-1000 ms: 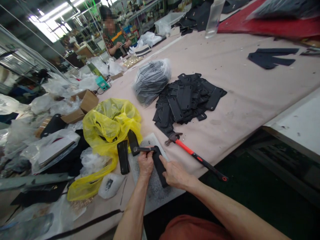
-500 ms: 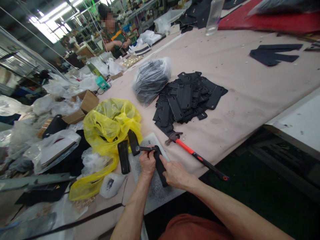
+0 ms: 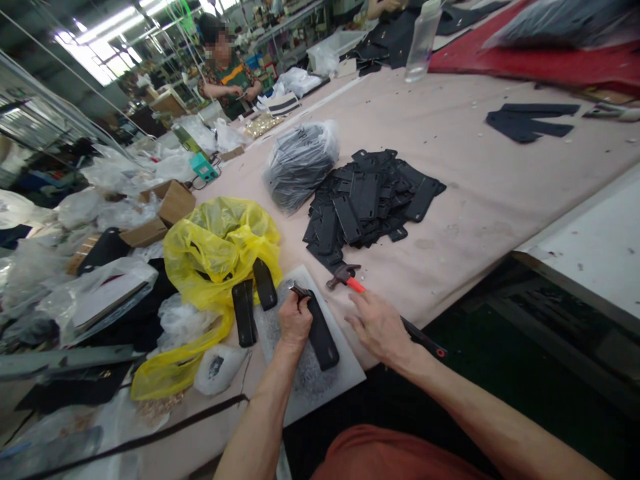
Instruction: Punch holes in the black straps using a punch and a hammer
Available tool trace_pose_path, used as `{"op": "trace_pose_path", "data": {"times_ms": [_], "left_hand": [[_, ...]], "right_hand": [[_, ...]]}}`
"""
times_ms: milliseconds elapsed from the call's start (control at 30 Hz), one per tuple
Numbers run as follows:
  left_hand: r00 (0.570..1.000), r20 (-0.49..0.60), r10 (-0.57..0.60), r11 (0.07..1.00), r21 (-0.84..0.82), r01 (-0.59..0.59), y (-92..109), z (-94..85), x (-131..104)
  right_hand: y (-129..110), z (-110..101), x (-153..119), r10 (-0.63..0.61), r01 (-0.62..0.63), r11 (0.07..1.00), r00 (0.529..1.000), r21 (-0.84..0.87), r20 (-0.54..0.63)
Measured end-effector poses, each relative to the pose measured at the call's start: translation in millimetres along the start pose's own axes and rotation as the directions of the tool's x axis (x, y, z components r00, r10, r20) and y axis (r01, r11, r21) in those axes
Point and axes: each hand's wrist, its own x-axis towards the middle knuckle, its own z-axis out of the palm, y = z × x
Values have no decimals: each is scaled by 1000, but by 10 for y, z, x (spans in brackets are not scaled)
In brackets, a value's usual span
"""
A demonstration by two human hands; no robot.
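Observation:
My left hand [image 3: 295, 319] is closed on a short metal tool [image 3: 299, 289] at the upper end of a black strap piece [image 3: 323, 333]. That piece lies on a pale, worn board [image 3: 347, 363] at the table's front edge. Over the handle of a red and black hammer [image 3: 355, 283] is my right hand [image 3: 380, 328], its fingers apart; whether they touch the handle is unclear. The hammer's head lies beside a pile of black pieces [image 3: 365, 193]. Two more black pieces [image 3: 244, 313] rest left of my left hand, near the yellow bag.
A yellow plastic bag [image 3: 220, 240] and a clear bag of dark pieces [image 3: 300, 163] sit on the table [image 3: 480, 173]. Clear bags and a cardboard box [image 3: 175, 202] crowd the left. A bottle [image 3: 423, 43] stands farther back. A person [image 3: 227, 73] works across the table.
My right hand has left the black piece and moved right, over the hammer handle. The metal tool in my left hand has changed from lying sideways to pointing more toward the camera.

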Motion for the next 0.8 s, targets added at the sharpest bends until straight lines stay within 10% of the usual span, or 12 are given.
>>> {"op": "trace_pose_path", "data": {"times_ms": [167, 333, 467, 533, 633, 700, 733, 800], "left_hand": [[999, 29, -26, 998, 55, 24, -21, 8, -6], [999, 39, -38, 997, 68, 36, 0, -14, -20], [1000, 25, -15, 1000, 25, 14, 14, -39, -37], [1000, 6, 7, 1000, -5, -7, 13, -42, -39], [999, -18, 38, 999, -22, -39, 6, -37, -41], [999, -24, 48, 999, -11, -49, 2, -33, -46], [999, -23, 49, 999, -4, -49, 1, -31, -48], [999, -19, 48, 999, 9, -48, 1, -31, -53]], "right_hand": [[569, -108, -18, 120, -109, 970, 992, -216, 35], [601, -35, -119, 207, -245, 956, 953, 161, 223], [477, -84, -160, 214, -655, 482, 732, 583, 646], [377, -267, -149, 151, -700, 387, 690, 600, 707], [50, -846, -104, 181, -499, 567, 852, 656, 492], [-270, -1336, -63, 107, -139, 708, 990, 692, 89], [-428, -1550, -41, 69, 58, 732, 985, 679, -159], [-665, -1810, -5, 64, 351, 722, 824, 595, -563]]}}
